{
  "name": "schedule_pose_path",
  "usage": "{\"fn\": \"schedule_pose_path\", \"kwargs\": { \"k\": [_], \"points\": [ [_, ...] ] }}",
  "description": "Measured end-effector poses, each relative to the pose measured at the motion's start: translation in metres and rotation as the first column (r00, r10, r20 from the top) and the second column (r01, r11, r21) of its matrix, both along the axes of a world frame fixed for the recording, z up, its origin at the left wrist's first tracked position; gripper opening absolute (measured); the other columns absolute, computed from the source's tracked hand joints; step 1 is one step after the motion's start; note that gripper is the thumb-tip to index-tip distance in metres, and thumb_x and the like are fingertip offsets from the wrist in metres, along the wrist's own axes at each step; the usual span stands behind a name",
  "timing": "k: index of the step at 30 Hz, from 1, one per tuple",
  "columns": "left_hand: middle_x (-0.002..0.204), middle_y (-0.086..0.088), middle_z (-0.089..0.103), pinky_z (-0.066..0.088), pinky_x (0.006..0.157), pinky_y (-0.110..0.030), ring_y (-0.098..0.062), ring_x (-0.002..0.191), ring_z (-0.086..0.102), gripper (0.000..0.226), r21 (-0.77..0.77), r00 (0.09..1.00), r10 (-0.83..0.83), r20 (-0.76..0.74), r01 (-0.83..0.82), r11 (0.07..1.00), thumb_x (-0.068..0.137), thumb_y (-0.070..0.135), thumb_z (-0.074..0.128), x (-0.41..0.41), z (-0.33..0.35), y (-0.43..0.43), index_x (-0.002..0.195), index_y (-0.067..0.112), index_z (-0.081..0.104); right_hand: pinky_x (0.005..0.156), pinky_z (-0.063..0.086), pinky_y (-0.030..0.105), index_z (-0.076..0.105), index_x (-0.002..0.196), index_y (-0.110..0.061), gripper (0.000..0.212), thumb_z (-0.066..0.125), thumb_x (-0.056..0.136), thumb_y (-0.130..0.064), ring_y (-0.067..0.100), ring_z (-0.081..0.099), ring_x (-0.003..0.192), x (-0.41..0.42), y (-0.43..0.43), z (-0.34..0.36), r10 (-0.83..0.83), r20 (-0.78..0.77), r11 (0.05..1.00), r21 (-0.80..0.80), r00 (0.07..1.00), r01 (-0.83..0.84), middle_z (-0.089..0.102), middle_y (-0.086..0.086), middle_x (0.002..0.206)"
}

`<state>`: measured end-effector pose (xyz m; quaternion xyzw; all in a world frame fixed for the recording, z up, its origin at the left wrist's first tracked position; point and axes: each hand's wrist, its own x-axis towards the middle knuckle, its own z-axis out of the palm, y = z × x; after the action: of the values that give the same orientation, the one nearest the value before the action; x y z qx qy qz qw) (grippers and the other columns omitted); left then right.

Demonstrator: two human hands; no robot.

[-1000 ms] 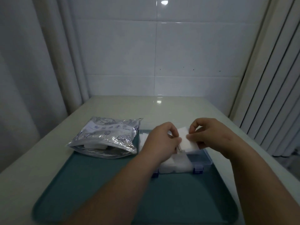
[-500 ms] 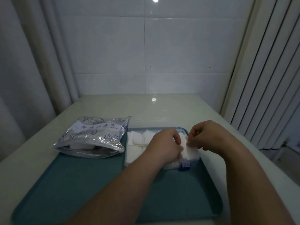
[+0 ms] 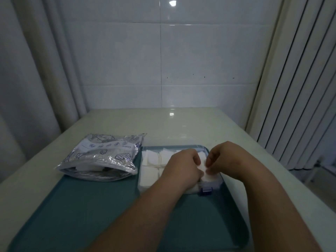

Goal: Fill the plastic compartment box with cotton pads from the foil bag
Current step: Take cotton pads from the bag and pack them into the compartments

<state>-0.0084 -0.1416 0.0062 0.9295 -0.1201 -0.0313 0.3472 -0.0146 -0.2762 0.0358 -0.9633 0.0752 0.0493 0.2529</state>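
A clear plastic compartment box (image 3: 216,184) with a blue latch sits on the teal tray (image 3: 91,206). White cotton pads (image 3: 151,159) fill its left compartments. My left hand (image 3: 183,166) and my right hand (image 3: 229,159) meet over the box's right side, both pinching a white cotton pad (image 3: 206,171) low over the right front compartment. The foil bag (image 3: 103,155) lies open on the tray's far left, with white pads showing in its mouth. My arms hide the box's middle compartments.
The tray rests on a pale table (image 3: 181,124) against a white tiled wall. Curtains (image 3: 36,70) hang at the left, vertical blinds (image 3: 300,88) at the right. The table's right edge runs close to the tray.
Both hands have lowered the cotton pad from above the box down onto its right front compartment. The camera view has shifted, so the tray sits further left in the frame.
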Motion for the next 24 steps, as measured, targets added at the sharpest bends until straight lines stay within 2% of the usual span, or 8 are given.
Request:
{"fn": "schedule_pose_path", "kwargs": {
  "k": [4, 6, 8, 11, 12, 15, 21, 24],
  "points": [
    [0.115, 0.001, 0.062, 0.046, 0.084, -0.026, -0.017, 0.105, 0.058, 0.032, 0.049, 1.000, 0.002, 0.007, -0.002, 0.999, 0.082, 0.024, 0.074, 0.001, -0.001, 0.000, 0.113, 0.026, 0.065, 0.098, 0.050, 0.033, 0.074, 0.109, -0.023, 0.028, 0.073, 0.083, -0.013, 0.018, 0.060, 0.104, 0.001, 0.001, 0.000, 0.010, -0.059, 0.994, -0.110, 0.998, -0.016, 0.065, 0.002, 0.114],
    [0.121, -0.001, 0.062, 0.045, 0.089, -0.026, -0.018, 0.110, 0.058, 0.038, 0.110, 1.000, -0.021, 0.020, 0.019, 0.994, 0.083, 0.025, 0.073, 0.002, -0.001, -0.003, 0.121, 0.025, 0.066, 0.093, 0.050, 0.028, 0.072, 0.112, -0.026, 0.032, 0.073, 0.082, -0.014, 0.015, 0.060, 0.099, 0.003, -0.003, 0.000, 0.028, -0.113, 0.986, -0.163, 0.993, -0.046, 0.065, -0.001, 0.106],
    [0.125, -0.002, 0.062, 0.044, 0.091, -0.027, -0.020, 0.113, 0.058, 0.040, 0.165, 0.999, -0.043, 0.015, 0.040, 0.985, 0.085, 0.028, 0.072, 0.002, 0.000, -0.004, 0.124, 0.024, 0.066, 0.086, 0.051, 0.026, 0.073, 0.111, -0.026, 0.035, 0.075, 0.077, -0.016, 0.012, 0.060, 0.090, 0.005, -0.004, -0.001, 0.021, -0.149, 0.991, -0.127, 0.989, -0.040, 0.066, -0.004, 0.095],
    [0.124, -0.004, 0.062, 0.046, 0.091, -0.027, -0.021, 0.112, 0.058, 0.040, 0.232, 0.997, -0.075, -0.026, 0.079, 0.970, 0.086, 0.035, 0.071, 0.004, 0.002, -0.004, 0.122, 0.022, 0.068, 0.104, 0.044, 0.034, 0.061, 0.131, -0.022, 0.048, 0.071, 0.084, -0.020, 0.021, 0.053, 0.117, 0.010, 0.003, -0.004, 0.011, -0.241, 0.967, -0.246, 0.971, -0.072, 0.057, 0.005, 0.127],
    [0.123, -0.005, 0.062, 0.047, 0.092, -0.028, -0.021, 0.111, 0.058, 0.039, 0.248, 0.996, -0.085, -0.031, 0.090, 0.965, 0.085, 0.037, 0.072, 0.005, 0.003, -0.003, 0.120, 0.021, 0.070, 0.107, 0.042, 0.036, 0.057, 0.135, -0.020, 0.052, 0.071, 0.085, -0.021, 0.023, 0.051, 0.121, 0.013, 0.005, -0.006, -0.007, -0.242, 0.965, -0.257, 0.970, -0.057, 0.054, 0.007, 0.132],
    [0.119, -0.005, 0.064, 0.049, 0.092, -0.030, -0.020, 0.108, 0.059, 0.037, 0.270, 0.996, -0.092, -0.021, 0.095, 0.958, 0.083, 0.039, 0.073, 0.007, 0.002, -0.002, 0.115, 0.019, 0.072, 0.104, 0.044, 0.037, 0.059, 0.131, -0.013, 0.053, 0.074, 0.081, -0.021, 0.024, 0.054, 0.116, 0.018, 0.002, -0.012, -0.044, -0.219, 0.970, -0.244, 0.975, -0.011, 0.057, 0.009, 0.127],
    [0.113, -0.005, 0.066, 0.048, 0.086, -0.028, -0.019, 0.103, 0.061, 0.035, 0.223, 0.996, -0.083, 0.018, 0.077, 0.972, 0.083, 0.037, 0.072, 0.006, -0.005, -0.002, 0.111, 0.015, 0.073, 0.099, 0.048, 0.035, 0.065, 0.124, -0.014, 0.047, 0.075, 0.079, -0.023, 0.021, 0.059, 0.107, 0.023, 0.004, -0.014, -0.061, -0.138, 0.967, -0.252, 0.989, 0.024, 0.062, 0.007, 0.118],
    [0.111, -0.005, 0.067, 0.051, 0.088, -0.031, -0.018, 0.101, 0.061, 0.031, 0.185, 0.996, -0.085, 0.023, 0.080, 0.979, 0.084, 0.034, 0.071, 0.006, -0.007, -0.001, 0.107, 0.014, 0.074, 0.096, 0.050, 0.034, 0.069, 0.116, -0.013, 0.039, 0.075, 0.078, -0.021, 0.020, 0.061, 0.102, 0.023, 0.002, -0.016, -0.059, -0.109, 0.972, -0.231, 0.992, 0.032, 0.065, 0.006, 0.112]
  ]
}}
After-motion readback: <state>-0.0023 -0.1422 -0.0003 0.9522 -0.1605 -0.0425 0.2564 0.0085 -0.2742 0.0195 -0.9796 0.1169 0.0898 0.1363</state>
